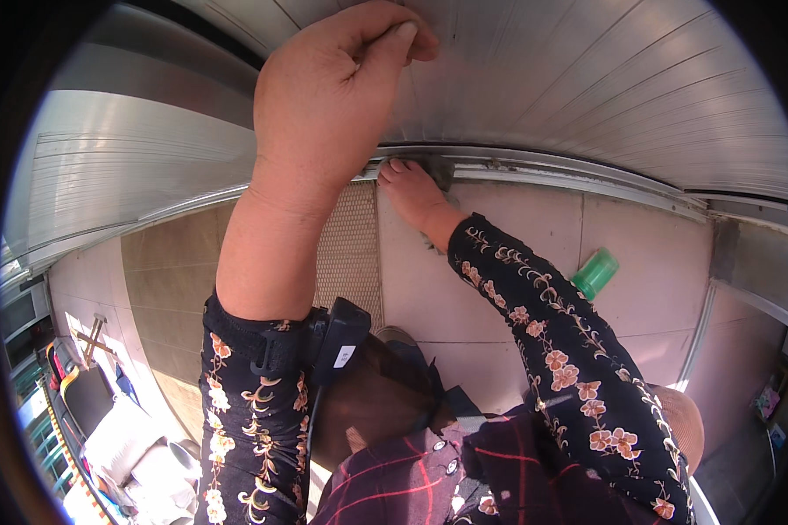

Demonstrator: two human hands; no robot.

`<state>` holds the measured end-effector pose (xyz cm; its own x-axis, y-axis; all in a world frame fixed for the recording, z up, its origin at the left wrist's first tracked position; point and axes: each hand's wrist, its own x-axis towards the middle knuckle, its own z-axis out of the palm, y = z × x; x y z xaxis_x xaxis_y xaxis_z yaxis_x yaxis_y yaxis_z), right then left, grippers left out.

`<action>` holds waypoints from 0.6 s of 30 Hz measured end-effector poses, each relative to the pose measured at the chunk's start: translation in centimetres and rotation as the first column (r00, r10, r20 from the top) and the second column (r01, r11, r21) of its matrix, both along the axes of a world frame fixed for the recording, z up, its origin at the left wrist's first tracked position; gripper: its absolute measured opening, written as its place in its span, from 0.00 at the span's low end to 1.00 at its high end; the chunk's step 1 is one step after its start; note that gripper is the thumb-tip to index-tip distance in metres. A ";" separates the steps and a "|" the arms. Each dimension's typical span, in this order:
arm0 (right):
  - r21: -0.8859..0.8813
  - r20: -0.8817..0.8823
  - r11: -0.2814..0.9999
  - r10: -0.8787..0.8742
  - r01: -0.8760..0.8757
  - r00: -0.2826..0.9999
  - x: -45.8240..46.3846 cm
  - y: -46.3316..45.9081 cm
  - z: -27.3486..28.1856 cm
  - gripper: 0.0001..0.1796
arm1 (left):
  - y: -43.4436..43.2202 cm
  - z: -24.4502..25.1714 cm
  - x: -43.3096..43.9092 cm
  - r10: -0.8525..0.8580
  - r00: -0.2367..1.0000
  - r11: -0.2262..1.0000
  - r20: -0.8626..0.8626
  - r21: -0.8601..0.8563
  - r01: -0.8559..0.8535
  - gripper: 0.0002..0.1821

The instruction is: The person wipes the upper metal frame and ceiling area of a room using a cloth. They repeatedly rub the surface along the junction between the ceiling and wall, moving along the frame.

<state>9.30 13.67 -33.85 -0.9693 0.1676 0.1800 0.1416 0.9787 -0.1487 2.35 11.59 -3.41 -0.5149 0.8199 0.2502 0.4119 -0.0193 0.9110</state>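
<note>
My left hand (341, 79) is raised at the top, its fingers curled and the thumb against them, in front of a ribbed metal panel (532, 72). Nothing shows in it, though the palm side is partly hidden. Lower down, my right hand (410, 190) presses a dark grey cloth (442, 172) into the metal sliding track (532, 172) at the foot of the panel. A little of what looks like the same cloth shows under the wrist. Dirt lies along the track right of the cloth. A green translucent plastic cup or jar (596, 272) lies tilted on the tiles beside my right sleeve.
A textured mat (348, 243) lies on the pink floor tiles (479, 302) left of my right hand. My shoe and knees are below. At the lower left are white sacks (128, 436) and a small wooden stand (93, 338). A metal-edged frame (701, 328) borders the right side.
</note>
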 end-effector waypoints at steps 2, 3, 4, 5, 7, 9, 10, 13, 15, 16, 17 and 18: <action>0.008 -0.006 1.000 0.008 -0.008 1.000 0.4 0.0 0.0 0.12 | -0.4 0.5 -0.4 0.001 0.999 1.000 -0.042 -0.015 -0.001 0.09; 0.001 0.019 1.000 0.010 -0.010 1.000 0.7 0.4 0.1 0.13 | -0.3 0.6 -0.5 -0.003 0.998 1.000 -0.067 -0.019 0.002 0.09; -0.001 0.083 0.997 -0.080 0.080 0.993 1.0 0.7 0.4 0.15 | -0.3 0.8 -0.6 -0.005 0.998 0.999 -0.063 -0.049 0.002 0.09; -0.008 0.128 0.989 -0.147 0.149 0.981 1.5 1.1 0.7 0.17 | -0.6 1.1 -0.6 -0.002 0.998 0.997 -0.060 -0.077 -0.002 0.09; 0.026 0.167 0.988 -0.154 0.152 0.974 2.8 2.4 1.3 0.20 | -0.6 1.3 -0.2 0.030 0.997 0.995 -0.077 -0.090 -0.037 0.09; 0.101 0.245 0.993 -0.076 0.053 0.967 4.5 4.2 1.5 0.21 | -0.7 1.4 -0.1 0.063 0.991 0.994 -0.114 -0.076 -0.072 0.09; 0.098 0.225 0.994 -0.068 0.046 0.972 5.2 4.8 1.4 0.21 | -0.6 1.3 0.1 0.071 0.989 0.994 -0.133 -0.077 -0.082 0.09; 0.155 0.235 0.985 -0.105 0.069 0.966 7.5 6.3 0.6 0.21 | -0.7 1.1 -0.5 0.059 0.988 0.992 -0.143 -0.099 -0.074 0.09; 0.187 0.252 0.977 -0.147 0.101 0.956 10.1 8.0 0.2 0.22 | -0.6 0.8 -0.8 0.064 0.994 0.997 -0.091 -0.047 -0.069 0.09; 0.194 0.309 0.972 -0.187 0.130 0.933 11.7 9.2 0.2 0.21 | -0.7 0.8 -0.9 0.058 0.994 0.996 -0.097 -0.067 -0.064 0.09; 0.216 0.300 0.964 -0.218 0.156 0.929 13.5 10.5 0.3 0.21 | -0.8 0.8 -1.0 0.051 0.994 0.995 -0.100 -0.084 -0.060 0.09; 0.260 0.307 0.952 -0.240 0.161 0.921 15.4 11.8 0.4 0.20 | -0.9 0.7 -1.1 0.046 0.994 0.994 -0.103 -0.097 -0.056 0.09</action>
<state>24.72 25.45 -33.50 -0.9294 0.3580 -0.0893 0.3412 0.9260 0.1615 1.24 10.70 -2.67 -0.5331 0.8167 0.2208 0.4995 0.0932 0.8613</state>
